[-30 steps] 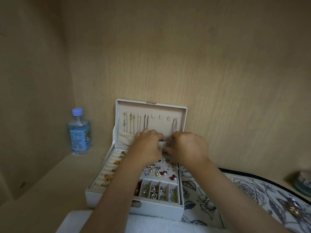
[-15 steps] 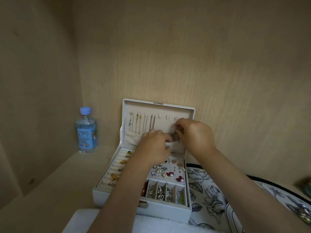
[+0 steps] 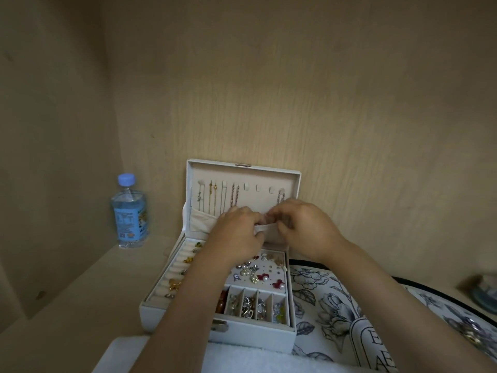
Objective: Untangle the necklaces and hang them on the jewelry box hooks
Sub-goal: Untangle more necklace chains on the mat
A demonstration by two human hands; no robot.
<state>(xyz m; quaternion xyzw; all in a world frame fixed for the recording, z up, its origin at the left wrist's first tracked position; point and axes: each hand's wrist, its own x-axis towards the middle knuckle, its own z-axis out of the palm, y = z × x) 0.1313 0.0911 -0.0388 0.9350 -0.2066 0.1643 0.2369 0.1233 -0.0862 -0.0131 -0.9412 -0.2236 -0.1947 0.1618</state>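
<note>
L hand (image 3: pixel 236 234) pinches pocket hem (image 3: pixel 265 228); R hand (image 3: pixel 305 228) fingers curled, what they hold: can't tell. Necklace (image 3: pixel 280 198) on end hook (image 3: pixel 282 189): light, limp, snag-prone; best pinched nr clasp.

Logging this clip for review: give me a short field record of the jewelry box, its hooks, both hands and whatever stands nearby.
Jewelry box: open, lid upright, trays full of small pieces.
Hung necklaces: several on the left hooks, one on the rightmost.
Bare hooks: three, between those.
Left hand: pinches the edge of the lid pocket.
Right hand: fingers curled at the same edge; what they hold is hidden.
Water bottle: upright, left of the box.
Floral cloth: right of the box.
</note>
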